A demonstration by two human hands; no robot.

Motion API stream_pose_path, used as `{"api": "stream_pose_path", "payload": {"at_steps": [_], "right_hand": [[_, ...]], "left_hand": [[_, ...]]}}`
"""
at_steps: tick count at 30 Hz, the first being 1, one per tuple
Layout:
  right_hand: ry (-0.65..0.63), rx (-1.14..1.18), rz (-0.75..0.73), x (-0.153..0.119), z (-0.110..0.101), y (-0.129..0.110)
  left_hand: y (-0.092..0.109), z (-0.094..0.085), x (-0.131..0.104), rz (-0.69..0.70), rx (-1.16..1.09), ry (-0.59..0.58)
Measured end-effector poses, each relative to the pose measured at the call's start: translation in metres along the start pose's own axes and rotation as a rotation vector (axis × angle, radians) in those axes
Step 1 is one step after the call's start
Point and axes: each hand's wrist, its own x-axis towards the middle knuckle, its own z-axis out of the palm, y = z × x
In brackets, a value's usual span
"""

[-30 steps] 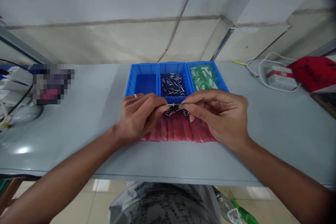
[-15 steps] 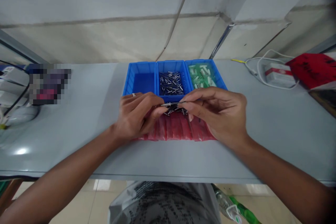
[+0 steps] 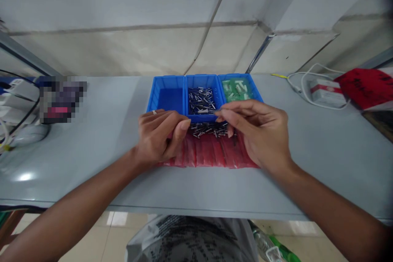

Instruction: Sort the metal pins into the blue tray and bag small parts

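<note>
My left hand [image 3: 161,135] is closed, thumb pressed to the curled index finger. Whatever those fingers hold, if anything, is hidden. Opposite it, my right hand [image 3: 254,127] pinches a slim metal pin with a whitish sleeve [image 3: 202,111] between thumb and fingertips. The pin points left, over the front of the middle blue bin [image 3: 204,118]. Dark metal pins [image 3: 201,98] fill that bin's floor, and more loose pins [image 3: 208,129] lie in front of it. Beneath both hands, a row of red plastic packets [image 3: 208,151] is partly covered.
The left blue bin [image 3: 170,100] shows its bare floor. In the right bin, a green bag [image 3: 231,92] bears small white pieces. A white box [image 3: 327,92], white cable and red bag [image 3: 367,88] are at right. A mouse [image 3: 32,134] and white devices stand at left.
My hands have moved apart slightly. The slim piece that spanned both hands' fingertips is now only in my right hand, and my left thumb has closed against the index finger.
</note>
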Motion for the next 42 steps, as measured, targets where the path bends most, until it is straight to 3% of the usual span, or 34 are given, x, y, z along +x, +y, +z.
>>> {"api": "stream_pose_path", "payload": {"at_steps": [3,5,10,13,18,22,28,31,34,36,39,42], "right_hand": [[-0.009,0.025,-0.026,0.003,-0.003,-0.002],[-0.063,-0.133,-0.122,0.003,-0.005,-0.004],[-0.502,-0.887,-0.539,-0.002,-0.008,0.008],[-0.644,-1.110,-0.575,-0.003,-0.008,0.019],[-0.565,-1.088,-0.679,0.000,-0.009,0.022],[-0.477,-0.925,-0.729,0.002,-0.007,0.015],[-0.214,-0.599,-0.576,-0.001,-0.004,-0.001],[-0.320,-0.701,-0.627,0.001,-0.006,0.002],[-0.549,-1.013,-0.720,0.003,-0.008,0.012],[-0.626,-1.170,-0.722,0.003,-0.010,0.017],[-0.627,-1.174,-0.711,0.003,-0.011,0.019],[-0.548,-1.028,-0.691,0.003,-0.010,0.015]], "left_hand": [[0.000,0.000,-0.001,0.004,0.018,0.012],[0.000,0.000,-0.001,0.000,0.019,0.021],[0.000,0.000,-0.002,-0.017,0.019,0.023],[0.000,0.000,-0.002,-0.020,0.020,0.011],[0.001,0.000,-0.002,-0.019,0.042,-0.012],[0.001,-0.001,-0.002,0.024,0.064,-0.013],[0.000,0.001,-0.001,0.117,0.080,-0.053],[-0.001,0.002,-0.002,0.135,0.102,-0.080],[-0.001,0.003,-0.003,0.119,0.120,-0.080],[-0.001,0.003,-0.002,0.113,0.122,-0.080],[0.000,0.003,-0.002,0.120,0.121,-0.090],[0.001,0.001,-0.001,0.132,0.122,-0.090]]}}
